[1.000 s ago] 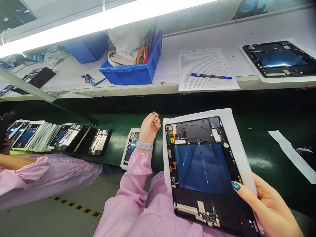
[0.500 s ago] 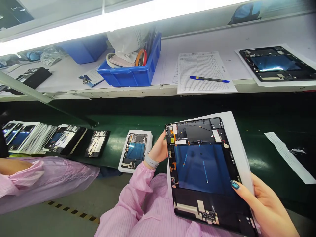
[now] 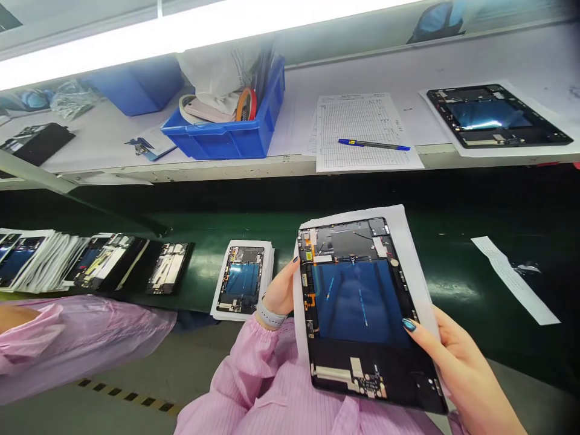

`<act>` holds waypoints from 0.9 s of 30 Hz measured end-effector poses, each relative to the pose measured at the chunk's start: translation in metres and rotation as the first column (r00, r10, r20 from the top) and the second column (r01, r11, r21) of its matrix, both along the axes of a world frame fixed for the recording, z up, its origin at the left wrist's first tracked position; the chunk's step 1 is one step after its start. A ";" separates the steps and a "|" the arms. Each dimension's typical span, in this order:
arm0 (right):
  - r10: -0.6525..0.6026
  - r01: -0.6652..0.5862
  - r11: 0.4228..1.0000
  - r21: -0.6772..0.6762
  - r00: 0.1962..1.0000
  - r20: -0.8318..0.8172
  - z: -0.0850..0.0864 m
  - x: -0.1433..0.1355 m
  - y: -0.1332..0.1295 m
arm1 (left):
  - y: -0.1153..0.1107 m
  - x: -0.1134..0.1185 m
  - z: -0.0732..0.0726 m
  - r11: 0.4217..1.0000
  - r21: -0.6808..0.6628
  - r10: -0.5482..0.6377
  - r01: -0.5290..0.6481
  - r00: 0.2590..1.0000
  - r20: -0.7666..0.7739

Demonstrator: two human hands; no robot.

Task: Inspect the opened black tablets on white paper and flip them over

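Observation:
An opened tablet housing (image 3: 362,302) with a blue middle and bare inner parts lies on a white sheet (image 3: 414,266), tilted in front of my body. My left hand (image 3: 280,291) grips its left edge, with most fingers hidden behind the sheet. On the right edge, my right hand (image 3: 457,353) is closed, thumb on the black frame and fingers behind the sheet. To the left on the green bench is a stack of sheets with a smaller-looking tablet housing (image 3: 242,279) on top.
Stacked tablet parts (image 3: 106,261) and a metallic unit (image 3: 168,269) stand at left, near another person's pink sleeve (image 3: 90,338). The shelf (image 3: 299,163) holds a blue bin (image 3: 222,139), a form (image 3: 362,121), a pen (image 3: 374,145) and another tablet housing (image 3: 498,115). A paper strip (image 3: 516,281) lies right.
The held tablet housing and both hands have shifted slightly left and the housing's lower end sits a little higher in view. The background has also shifted left. Both hands keep their hold.

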State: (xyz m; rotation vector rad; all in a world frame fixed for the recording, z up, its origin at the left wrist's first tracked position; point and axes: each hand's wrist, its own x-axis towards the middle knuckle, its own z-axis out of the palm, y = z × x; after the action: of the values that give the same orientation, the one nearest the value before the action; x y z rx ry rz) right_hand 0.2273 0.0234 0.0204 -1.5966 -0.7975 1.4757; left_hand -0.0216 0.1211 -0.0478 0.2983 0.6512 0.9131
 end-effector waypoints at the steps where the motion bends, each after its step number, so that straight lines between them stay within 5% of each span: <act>1: 0.011 -0.011 1.000 -0.005 1.000 -0.020 -0.002 0.001 0.000 | -0.001 0.000 -0.002 1.000 -0.022 -0.014 0.014 1.000 0.005; 13: 0.010 -0.009 1.000 0.004 1.000 -0.019 -0.006 -0.003 0.008 | -0.010 0.013 0.001 0.992 -0.113 -0.056 0.060 0.998 0.041; 19: 0.116 -0.108 0.990 0.095 0.990 -0.079 -0.017 -0.001 0.014 | -0.008 0.020 -0.001 0.975 -0.026 0.211 -0.222 0.953 -0.217; 25: 0.225 -0.266 0.934 0.238 0.957 0.186 -0.012 -0.015 0.018 | -0.005 0.021 -0.024 0.905 0.263 0.425 -0.334 0.739 -0.523; 27: 0.266 -0.355 0.892 0.279 0.913 0.309 -0.009 -0.027 0.015 | -0.002 0.021 -0.029 0.927 0.221 0.374 -0.304 0.806 -0.459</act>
State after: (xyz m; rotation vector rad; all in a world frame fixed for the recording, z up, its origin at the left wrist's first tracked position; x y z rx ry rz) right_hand 0.2005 0.0387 0.0117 -1.4666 -1.4365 1.2675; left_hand -0.0008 0.1188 -0.0770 0.5641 1.1476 1.2460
